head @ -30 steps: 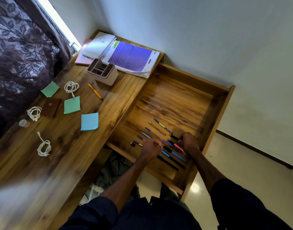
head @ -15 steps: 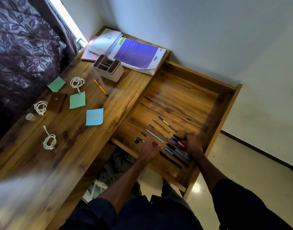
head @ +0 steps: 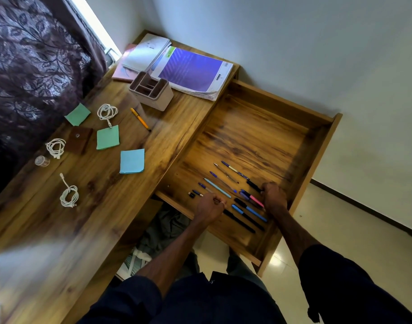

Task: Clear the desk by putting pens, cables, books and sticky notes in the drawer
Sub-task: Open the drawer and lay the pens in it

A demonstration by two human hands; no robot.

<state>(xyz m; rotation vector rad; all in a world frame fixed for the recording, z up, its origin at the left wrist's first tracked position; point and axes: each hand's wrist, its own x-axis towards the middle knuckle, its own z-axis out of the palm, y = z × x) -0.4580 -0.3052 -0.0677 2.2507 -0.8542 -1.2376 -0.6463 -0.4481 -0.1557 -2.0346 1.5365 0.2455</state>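
Observation:
The wooden drawer (head: pixel 317 146) stands pulled out, with several pens (head: pixel 247 211) lying side by side at its near end. My left hand (head: pixel 208 208) is curled over the left part of the row and pinches a thin pen (head: pixel 220 201). At the right end of the row, my right hand (head: pixel 273 198) is curled on the end of a black pen (head: pixel 254 185). An orange pen (head: pixel 139 119) lies on the desk (head: pixel 102 206). Three white coiled cables (head: pixel 107 112) (head: pixel 56 147) (head: pixel 69 195), two green sticky pads (head: pixel 77 114) (head: pixel 108 137) and a blue one (head: pixel 132 160) also lie there.
A purple book (head: pixel 191 71), a spiral notebook (head: pixel 146 53) and a pink book (head: pixel 123 74) are stacked at the desk's far corner behind a white organizer (head: pixel 151 91). A brown pouch (head: pixel 78 140) and a small jar (head: pixel 42 160) sit near the curtain (head: pixel 32 66).
Both hands stay among the pens in the drawer. My left hand has drawn back slightly, uncovering more of the light blue pen. The view has shifted a little.

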